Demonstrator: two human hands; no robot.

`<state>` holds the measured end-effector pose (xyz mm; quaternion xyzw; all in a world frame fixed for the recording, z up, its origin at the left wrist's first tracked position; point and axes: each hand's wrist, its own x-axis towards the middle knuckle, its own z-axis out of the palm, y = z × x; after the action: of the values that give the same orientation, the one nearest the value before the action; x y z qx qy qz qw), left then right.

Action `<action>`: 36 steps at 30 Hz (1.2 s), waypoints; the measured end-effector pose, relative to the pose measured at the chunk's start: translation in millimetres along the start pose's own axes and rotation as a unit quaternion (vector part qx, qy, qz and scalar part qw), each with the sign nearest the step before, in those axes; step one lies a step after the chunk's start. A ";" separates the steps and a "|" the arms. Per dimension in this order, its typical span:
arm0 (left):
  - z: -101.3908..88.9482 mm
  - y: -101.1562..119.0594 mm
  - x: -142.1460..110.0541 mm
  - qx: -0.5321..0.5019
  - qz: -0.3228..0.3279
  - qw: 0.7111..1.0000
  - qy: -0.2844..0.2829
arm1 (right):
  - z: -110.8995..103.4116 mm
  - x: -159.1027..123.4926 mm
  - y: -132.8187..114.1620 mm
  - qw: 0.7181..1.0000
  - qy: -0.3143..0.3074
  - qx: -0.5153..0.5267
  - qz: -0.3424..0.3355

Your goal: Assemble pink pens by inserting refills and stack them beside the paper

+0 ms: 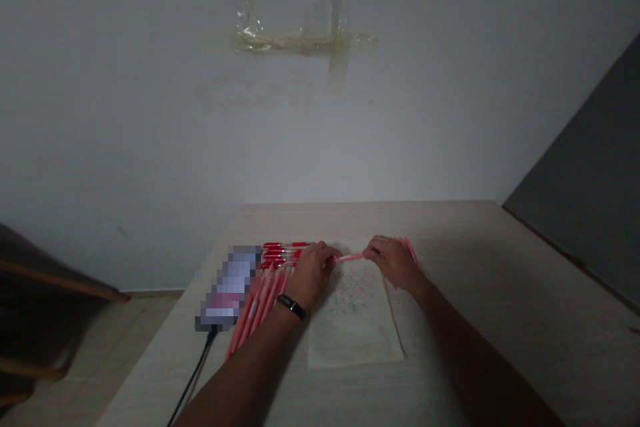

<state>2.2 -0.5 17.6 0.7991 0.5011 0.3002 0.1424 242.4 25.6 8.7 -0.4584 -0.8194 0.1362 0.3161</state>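
Observation:
A slim pink pen (pixel 351 257) spans the gap between my two hands, just above the far part of a scribbled paper pad (pixel 357 340). My left hand (pixel 315 267) closes its fingers on the pen's left end; a black band is on that wrist. At the other end, my right hand (pixel 390 259) pinches the pen between thumb and fingers. Left of my left hand lie several red pens (pixel 280 255) in a row. Nearer me, several long pink pens (pixel 257 307) lie side by side, partly covered by my left forearm. More pink pens (pixel 410 250) show behind my right hand.
A phone-like device (pixel 230 290), blurred out, lies at the table's left with a black cable (pixel 193 377) running toward me. The pale wooden table (pixel 500 293) meets a wall (pixel 425 133) with old tape on it. Wooden furniture (pixel 60 280) stands at lower left.

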 end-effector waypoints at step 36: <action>8.3 6.5 1.9 -0.444 -0.194 0.873 0.064 | 1.8 -1.8 -0.2 0.989 -0.008 0.125 -0.071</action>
<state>12.6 -1.2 15.2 0.5178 0.4681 0.5078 0.5049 241.8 24.1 6.7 -0.3543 -0.8290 0.2188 0.3732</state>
